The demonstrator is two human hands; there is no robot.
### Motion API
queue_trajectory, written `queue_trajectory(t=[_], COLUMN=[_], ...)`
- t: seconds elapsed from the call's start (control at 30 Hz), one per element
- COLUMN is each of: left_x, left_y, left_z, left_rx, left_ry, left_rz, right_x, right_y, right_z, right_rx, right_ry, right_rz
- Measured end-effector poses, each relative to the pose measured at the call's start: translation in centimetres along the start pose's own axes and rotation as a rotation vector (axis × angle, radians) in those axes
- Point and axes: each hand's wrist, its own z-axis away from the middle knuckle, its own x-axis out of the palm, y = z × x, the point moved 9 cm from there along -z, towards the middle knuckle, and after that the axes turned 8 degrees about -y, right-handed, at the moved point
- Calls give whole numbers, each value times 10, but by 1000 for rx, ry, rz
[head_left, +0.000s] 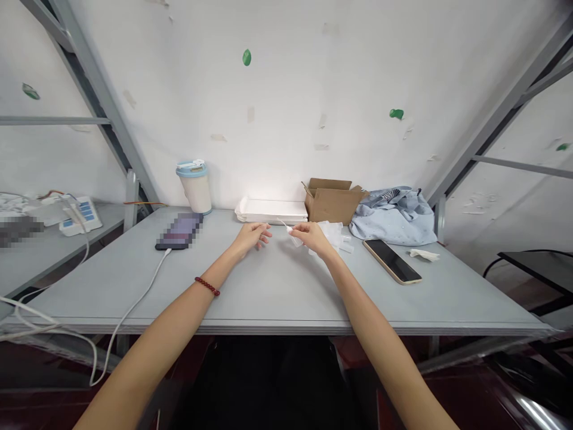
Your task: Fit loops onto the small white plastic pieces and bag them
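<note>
My right hand [311,236] pinches a small white piece with a thin stem [283,223] between thumb and fingertips. The stem points up and to the left, and the piece is too small to name for certain. Just to the left, my left hand [253,238] hovers above the table with its fingers loosely curved and apart; nothing shows in it. A red bead bracelet [207,286] circles that wrist. Beside and partly behind the right hand lies a pile of clear plastic pieces [332,234], some of it hidden by the hand.
Behind the hands lie a white stack [273,210] and an open cardboard box [333,204]. Light blue cloth [396,218], a phone [393,261] and crumpled tissue [424,255] are rightward. A lidded cup [196,188] and a phone [179,231] on a white cable [141,307] stand left.
</note>
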Motion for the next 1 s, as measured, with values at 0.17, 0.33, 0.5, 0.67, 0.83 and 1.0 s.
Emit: queue_trajectory(t=[0.17,0.33,0.5,0.67,0.83,1.0], left_x=[8,9,6,6,13,15], left_y=[12,16,15,16,12,12], left_z=[11,12,10,9,9,8], left_rx=[-5,43,74,89,62,65], left_ry=[-56,-82,-57,-62,-130,-152], left_rz=[173,149,106,80,66,101], right_x=[19,36,41,43,38,36], right_y=[5,7,11,11,9,12], right_z=[4,7,5,6,4,2], right_rx=[123,182,199,199,153,144], right_ry=[-123,-231,-244,-258,-222,-190], right_rz=[-238,-399,-422,-435,-456,-454])
